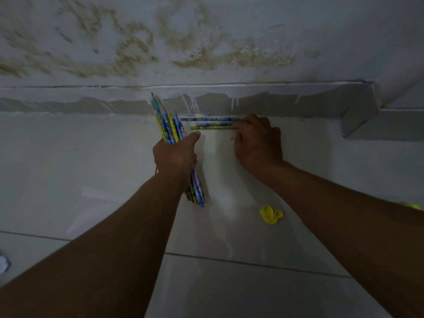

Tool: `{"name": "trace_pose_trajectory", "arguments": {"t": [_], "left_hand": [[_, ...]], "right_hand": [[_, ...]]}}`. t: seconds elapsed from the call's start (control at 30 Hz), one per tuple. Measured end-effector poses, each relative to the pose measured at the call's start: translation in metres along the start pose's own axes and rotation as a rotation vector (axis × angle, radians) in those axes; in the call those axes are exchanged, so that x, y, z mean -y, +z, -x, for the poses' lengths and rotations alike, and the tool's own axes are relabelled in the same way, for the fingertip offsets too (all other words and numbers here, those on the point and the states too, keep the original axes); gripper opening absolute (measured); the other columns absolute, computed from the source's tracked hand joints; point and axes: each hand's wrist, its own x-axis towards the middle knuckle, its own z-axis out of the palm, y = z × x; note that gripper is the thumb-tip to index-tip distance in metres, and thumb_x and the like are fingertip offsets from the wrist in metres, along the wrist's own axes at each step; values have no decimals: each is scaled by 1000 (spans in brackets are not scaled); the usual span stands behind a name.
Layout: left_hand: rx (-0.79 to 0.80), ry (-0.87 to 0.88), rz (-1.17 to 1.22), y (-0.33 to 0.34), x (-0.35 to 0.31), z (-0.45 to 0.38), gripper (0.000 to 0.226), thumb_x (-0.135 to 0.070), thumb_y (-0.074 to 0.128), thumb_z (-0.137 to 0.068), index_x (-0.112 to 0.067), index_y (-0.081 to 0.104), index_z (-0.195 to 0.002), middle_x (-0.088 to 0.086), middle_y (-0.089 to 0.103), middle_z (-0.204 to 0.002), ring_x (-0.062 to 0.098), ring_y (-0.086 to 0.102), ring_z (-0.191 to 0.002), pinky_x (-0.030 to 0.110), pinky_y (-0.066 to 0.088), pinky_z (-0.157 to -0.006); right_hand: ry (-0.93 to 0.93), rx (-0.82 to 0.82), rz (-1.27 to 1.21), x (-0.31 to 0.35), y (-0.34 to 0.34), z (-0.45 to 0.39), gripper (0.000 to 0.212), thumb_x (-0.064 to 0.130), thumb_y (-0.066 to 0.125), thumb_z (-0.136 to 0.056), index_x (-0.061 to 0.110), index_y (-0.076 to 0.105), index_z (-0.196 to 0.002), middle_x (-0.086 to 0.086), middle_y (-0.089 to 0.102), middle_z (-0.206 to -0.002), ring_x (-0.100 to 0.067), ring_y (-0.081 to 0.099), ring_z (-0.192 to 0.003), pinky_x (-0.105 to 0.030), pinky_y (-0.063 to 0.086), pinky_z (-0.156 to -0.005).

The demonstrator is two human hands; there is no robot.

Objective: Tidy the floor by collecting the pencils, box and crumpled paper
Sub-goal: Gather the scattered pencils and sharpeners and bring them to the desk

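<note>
My left hand (176, 154) is closed around a bundle of several blue and yellow patterned pencils (168, 125), tips pointing up toward the wall. Three more pencils (211, 123) lie side by side on the white floor tile against the base of the wall. My right hand (257, 141) rests on their right ends, fingers curled over them; I cannot see whether it has lifted any. No box is in sight. A pale crumpled scrap (4, 262) shows at the far left edge, mostly cut off.
A small yellow balloon-like scrap (270, 214) lies on the tile below my right forearm. Another yellow bit (413, 205) peeks out at the right edge. The stained wall with a grey skirting (91, 104) runs across, stepping forward at the right.
</note>
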Motion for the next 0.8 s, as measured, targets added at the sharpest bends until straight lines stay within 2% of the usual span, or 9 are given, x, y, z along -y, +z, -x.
{"name": "trace_pose_trajectory", "arguments": {"t": [0.07, 0.2, 0.33, 0.4, 0.47, 0.5, 0.57, 0.7, 0.8], "left_hand": [[1, -8, 7, -2, 6, 2, 32, -20, 86, -74, -9, 55, -75, 12, 50, -55, 18, 44, -38, 22, 40, -41], [-19, -23, 20, -6, 13, 4, 32, -22, 86, -74, -8, 57, -75, 12, 50, -54, 18, 43, -37, 22, 40, -42], [-11, -29, 57, -3, 9, 4, 35, -23, 88, -73, -9, 56, -77, 11, 49, -54, 18, 43, -39, 23, 40, -43], [1, -43, 76, -2, 6, 5, 37, -25, 89, -71, -8, 57, -78, 10, 50, -53, 17, 43, -38, 23, 42, -43], [8, -81, 87, -2, 5, 7, 38, -26, 91, -69, -7, 59, -75, 10, 51, -53, 17, 45, -38, 24, 44, -45], [4, -103, 96, -2, 4, 8, 38, -26, 92, -67, -7, 59, -72, 9, 51, -51, 17, 45, -37, 25, 45, -47], [-10, -145, 106, -1, 3, 11, 39, -28, 94, -63, -6, 62, -66, 6, 51, -46, 16, 45, -36, 26, 46, -49], [-10, -180, 99, 2, -5, 14, 42, -32, 96, -60, -7, 62, -62, 3, 49, -38, 16, 45, -35, 27, 47, -49], [4, -182, 98, 5, -10, 15, 42, -34, 96, -57, -9, 63, -62, 7, 56, -48, 19, 51, -43, 32, 52, -56]], "right_hand": [[2, -14, 44, 2, 0, -2, 29, 21, 56, -88, 23, 63, -116, -6, 56, -119, -34, 50, -111, -44, 35, -89], [71, 80, 114, 4, -2, -10, 25, 26, 55, -90, 23, 61, -114, -5, 53, -122, -32, 47, -115, -42, 34, -91], [91, 154, 160, 9, -3, -7, 21, 25, 51, -93, 23, 62, -111, -1, 59, -118, -29, 48, -117, -44, 33, -98], [108, 173, 28, 12, -3, 3, 14, 28, 53, -94, 22, 64, -101, 0, 63, -111, -27, 53, -112, -43, 37, -97], [193, 207, -267, 18, -7, 10, 11, 29, 57, -93, 22, 64, -87, 2, 66, -94, -22, 62, -95, -35, 47, -84], [240, 229, -424, 22, -8, 13, 12, 28, 60, -92, 22, 65, -84, 3, 66, -86, -19, 63, -86, -30, 47, -76], [289, 250, -635, 32, -9, 21, 11, 25, 63, -92, 21, 68, -82, 6, 64, -76, -12, 60, -75, -24, 43, -68], [302, 259, -800, 40, -8, 35, 12, 22, 66, -90, 23, 70, -79, 6, 68, -74, -12, 64, -73, -30, 52, -72], [260, 265, -813, 39, -7, 40, 12, 21, 67, -89, 22, 71, -78, 2, 71, -77, -16, 67, -78, -36, 54, -76]]}}
